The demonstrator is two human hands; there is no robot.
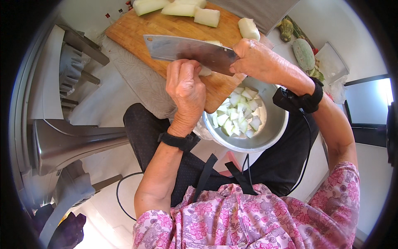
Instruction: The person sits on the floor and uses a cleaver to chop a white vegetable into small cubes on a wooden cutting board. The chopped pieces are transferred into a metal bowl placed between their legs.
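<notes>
My right hand (250, 60) grips the handle of a steel cleaver (189, 49), whose broad blade stretches left across the wooden cutting board (174, 26). Beside the blade, the curled fingers of my left hand (186, 85) hold a pale melon piece (205, 71) on the board; most of it is hidden by hand and blade. Part of another pale piece (214, 43) shows behind the cleaver. Below the board's near corner sits a metal basin (281, 124) with several cut melon pieces (238, 113), white with pale green edges.
Large melon chunks (207, 17) lie at the board's far side, and one more chunk (248, 29) is near its right edge. A grey cloth (140, 77) lies under the board. Whole gourds (303, 54) rest at right. A chair (77, 137) stands at left. A cable (307, 149) hangs from my right wrist strap.
</notes>
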